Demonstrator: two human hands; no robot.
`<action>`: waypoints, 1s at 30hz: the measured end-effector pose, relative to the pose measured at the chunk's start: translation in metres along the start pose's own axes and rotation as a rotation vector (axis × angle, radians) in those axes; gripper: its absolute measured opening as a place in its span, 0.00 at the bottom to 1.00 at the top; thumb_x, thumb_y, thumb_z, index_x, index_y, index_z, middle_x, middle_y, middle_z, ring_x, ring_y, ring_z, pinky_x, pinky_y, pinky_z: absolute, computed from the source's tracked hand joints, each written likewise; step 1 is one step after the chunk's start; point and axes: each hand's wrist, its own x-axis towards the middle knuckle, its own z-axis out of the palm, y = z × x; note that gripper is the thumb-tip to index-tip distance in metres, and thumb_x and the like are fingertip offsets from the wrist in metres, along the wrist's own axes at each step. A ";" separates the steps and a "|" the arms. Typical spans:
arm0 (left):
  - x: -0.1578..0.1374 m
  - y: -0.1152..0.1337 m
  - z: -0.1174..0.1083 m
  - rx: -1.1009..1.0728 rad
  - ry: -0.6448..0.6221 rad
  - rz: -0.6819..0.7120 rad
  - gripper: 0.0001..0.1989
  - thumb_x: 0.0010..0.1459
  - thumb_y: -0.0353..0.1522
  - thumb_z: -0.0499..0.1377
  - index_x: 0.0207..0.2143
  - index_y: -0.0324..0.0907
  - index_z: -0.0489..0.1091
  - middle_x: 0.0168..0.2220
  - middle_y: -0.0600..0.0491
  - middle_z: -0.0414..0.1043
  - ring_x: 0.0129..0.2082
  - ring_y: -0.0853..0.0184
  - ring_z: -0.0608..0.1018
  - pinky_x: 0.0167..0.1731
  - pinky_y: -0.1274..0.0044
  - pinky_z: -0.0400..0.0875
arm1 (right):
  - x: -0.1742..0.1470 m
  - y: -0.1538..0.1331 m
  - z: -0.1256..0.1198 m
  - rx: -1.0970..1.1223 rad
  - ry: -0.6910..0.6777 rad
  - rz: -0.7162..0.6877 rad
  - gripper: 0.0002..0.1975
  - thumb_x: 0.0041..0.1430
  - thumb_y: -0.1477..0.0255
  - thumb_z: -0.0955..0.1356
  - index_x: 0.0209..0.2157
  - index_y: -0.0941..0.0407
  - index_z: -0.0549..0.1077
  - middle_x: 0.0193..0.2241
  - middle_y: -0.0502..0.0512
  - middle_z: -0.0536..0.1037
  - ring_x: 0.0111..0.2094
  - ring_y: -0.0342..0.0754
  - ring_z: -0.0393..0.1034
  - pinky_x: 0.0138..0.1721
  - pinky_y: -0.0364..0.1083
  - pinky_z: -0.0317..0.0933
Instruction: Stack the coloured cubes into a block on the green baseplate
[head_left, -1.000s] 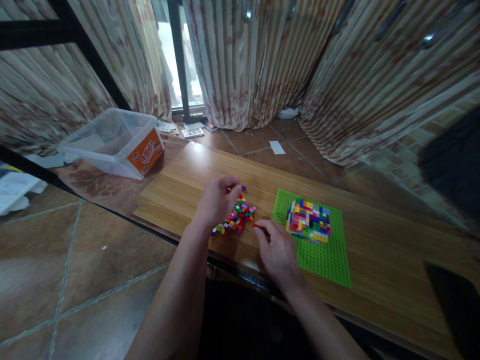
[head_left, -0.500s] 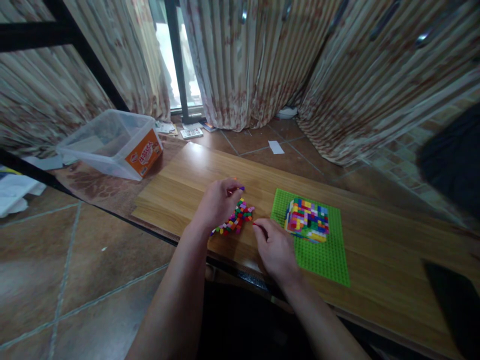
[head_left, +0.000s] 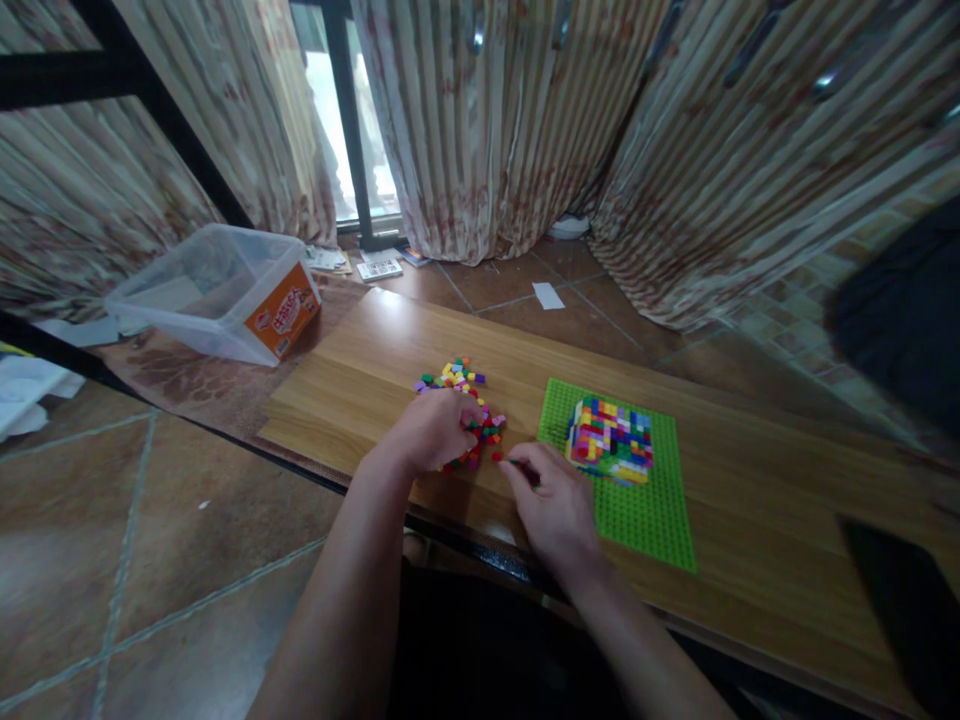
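My left hand (head_left: 444,428) reaches into a pile of small, many-coloured toy bricks (head_left: 457,375), its fingers curled down among them. Whatever those fingertips may hold is hidden. To the right, my right hand (head_left: 553,495) is closed with thumb and forefinger together, low over the wooden table. A red brick (head_left: 496,457) lies just off its fingertips; I cannot make out what is inside the pinch. Beyond this hand, a block built of mixed-colour bricks (head_left: 613,440) stands on a green studded baseplate (head_left: 649,530).
A clear plastic bin (head_left: 217,290) with an orange label stands beyond the table's left end. The wooden table (head_left: 360,350) runs across in front of me. A dark flat object (head_left: 900,590) lies at the right. Papers (head_left: 380,268) and curtains (head_left: 487,150) are behind.
My left hand has come down and nearer, into the brick pile, uncovering the bricks at its far side. My right hand has barely moved; a red brick now shows beside its fingertips.
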 end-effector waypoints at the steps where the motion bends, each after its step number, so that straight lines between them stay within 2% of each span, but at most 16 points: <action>1: 0.001 0.001 0.000 0.025 -0.002 -0.006 0.09 0.45 0.25 0.61 0.27 0.45 0.78 0.24 0.55 0.76 0.25 0.66 0.74 0.27 0.78 0.63 | 0.000 -0.001 -0.005 0.040 0.004 -0.019 0.07 0.63 0.72 0.66 0.31 0.53 0.75 0.28 0.52 0.77 0.31 0.47 0.72 0.34 0.45 0.65; 5: 0.005 0.002 0.003 0.110 0.001 0.006 0.09 0.46 0.25 0.60 0.28 0.46 0.79 0.26 0.53 0.77 0.28 0.63 0.75 0.30 0.76 0.64 | -0.001 0.001 -0.030 0.150 0.058 -0.027 0.07 0.63 0.71 0.67 0.34 0.52 0.78 0.34 0.53 0.81 0.36 0.48 0.76 0.40 0.47 0.68; 9: 0.007 0.001 0.004 0.114 0.010 0.012 0.09 0.48 0.26 0.60 0.28 0.46 0.79 0.26 0.53 0.77 0.28 0.64 0.75 0.30 0.76 0.63 | 0.001 0.021 -0.061 0.128 0.137 0.031 0.07 0.63 0.70 0.68 0.38 0.50 0.80 0.39 0.52 0.82 0.41 0.49 0.76 0.45 0.50 0.69; 12: 0.008 0.002 0.004 0.131 0.000 0.003 0.09 0.49 0.26 0.60 0.28 0.47 0.79 0.26 0.54 0.76 0.27 0.65 0.75 0.29 0.77 0.62 | 0.001 0.037 -0.081 0.088 0.190 0.041 0.07 0.63 0.68 0.68 0.36 0.50 0.80 0.38 0.52 0.82 0.41 0.49 0.76 0.44 0.51 0.69; 14: 0.009 0.002 0.005 0.150 -0.003 0.010 0.09 0.49 0.26 0.59 0.27 0.47 0.78 0.25 0.54 0.76 0.27 0.65 0.74 0.29 0.77 0.62 | 0.001 0.045 -0.089 0.044 0.173 0.043 0.07 0.62 0.68 0.68 0.35 0.51 0.80 0.36 0.52 0.82 0.39 0.50 0.76 0.43 0.50 0.69; 18: 0.011 0.000 0.006 0.143 0.023 0.038 0.08 0.49 0.27 0.59 0.24 0.47 0.78 0.23 0.55 0.76 0.27 0.66 0.74 0.29 0.78 0.63 | -0.001 0.049 -0.094 -0.042 0.104 0.024 0.07 0.61 0.69 0.68 0.36 0.50 0.80 0.35 0.53 0.82 0.38 0.51 0.76 0.43 0.52 0.68; 21: 0.012 -0.001 0.007 0.134 0.020 0.050 0.08 0.48 0.27 0.59 0.25 0.47 0.78 0.27 0.55 0.79 0.31 0.64 0.77 0.32 0.77 0.65 | 0.000 0.048 -0.092 -0.054 0.083 0.012 0.07 0.62 0.69 0.68 0.35 0.50 0.80 0.35 0.53 0.82 0.37 0.51 0.76 0.41 0.51 0.68; 25: 0.012 -0.003 0.008 0.146 0.021 0.049 0.09 0.50 0.28 0.58 0.27 0.46 0.79 0.31 0.53 0.81 0.36 0.62 0.79 0.35 0.76 0.66 | 0.001 0.046 -0.088 -0.080 0.066 0.003 0.07 0.62 0.69 0.67 0.34 0.51 0.79 0.34 0.53 0.81 0.37 0.52 0.75 0.41 0.52 0.66; 30: 0.012 -0.005 0.008 0.159 0.015 0.060 0.09 0.50 0.28 0.58 0.27 0.47 0.79 0.32 0.54 0.81 0.36 0.63 0.79 0.35 0.76 0.66 | 0.003 0.046 -0.085 -0.107 0.079 -0.031 0.07 0.62 0.70 0.67 0.33 0.52 0.78 0.32 0.53 0.81 0.36 0.51 0.74 0.40 0.51 0.66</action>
